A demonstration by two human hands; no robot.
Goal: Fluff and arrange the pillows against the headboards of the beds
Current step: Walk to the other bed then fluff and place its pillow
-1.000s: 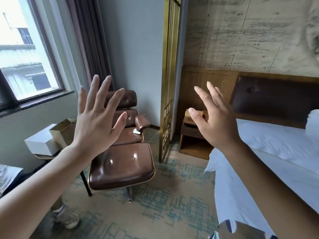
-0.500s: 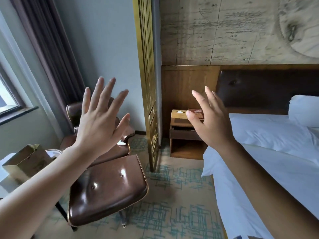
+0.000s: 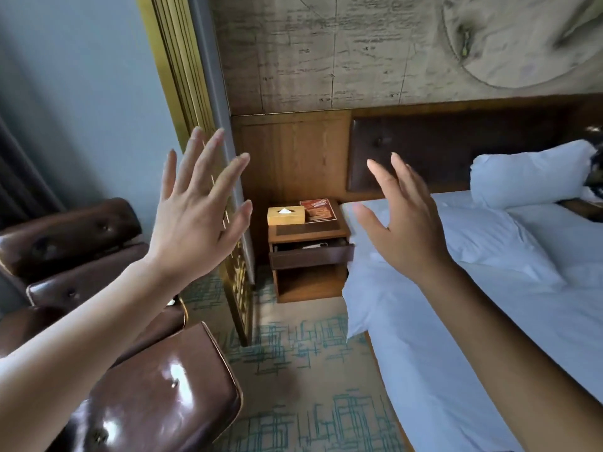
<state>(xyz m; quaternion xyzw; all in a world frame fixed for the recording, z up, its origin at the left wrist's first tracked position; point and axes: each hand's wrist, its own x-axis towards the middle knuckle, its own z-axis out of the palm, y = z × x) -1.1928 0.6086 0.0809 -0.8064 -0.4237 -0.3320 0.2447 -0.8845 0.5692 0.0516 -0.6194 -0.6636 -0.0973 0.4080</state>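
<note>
Both hands raised in air, fingers spread, holding nothing: left hand (image 3: 192, 220) over the brown chair (image 3: 137, 370), right hand (image 3: 404, 226) over the bed (image 3: 456, 370). White pillow (image 3: 528, 177) far right against headboard (image 3: 440, 151); nightstand (image 3: 310, 252) between.

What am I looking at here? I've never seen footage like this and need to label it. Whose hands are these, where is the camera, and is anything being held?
There is no machine: a person wears one wide-angle camera on the head, looking forward and down, so you see their own two arms reaching out. The left hand and right hand are both raised in the air with fingers spread, holding nothing.

To the right is a bed with white sheets under a dark headboard. One pillow lies rolled near the headboard; another lies flat below it. Neither hand touches them yet.

Between the hands stands a nightstand with its drawer partly open, a tissue box and a red card on top. A brown leather chair is at the left.
</note>
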